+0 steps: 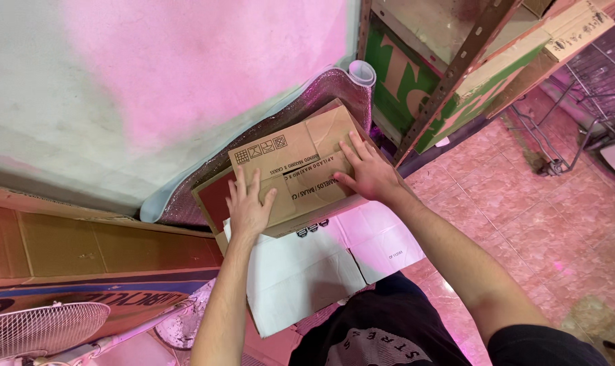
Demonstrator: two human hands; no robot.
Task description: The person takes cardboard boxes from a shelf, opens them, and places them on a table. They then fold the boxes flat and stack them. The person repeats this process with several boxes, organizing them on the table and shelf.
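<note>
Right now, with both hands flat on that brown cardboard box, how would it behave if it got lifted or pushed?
The brown cardboard box looks flattened, so probably light and somewhat bendy. The left hand and right hand press flat on it, suggesting it springs up. Resting on white cardboard, it could slide easily.

A brown cardboard box (300, 169) with black printed symbols sits over white cardboard sheets (307, 268), beside a silvery glittering foil roll (253, 129) tinted pink, a green-and-tan shelf panel (416, 81), mottled pink floor tiles (544, 224), a white fan (39, 329) and a wall (117, 81) washed pale green and pink
</note>
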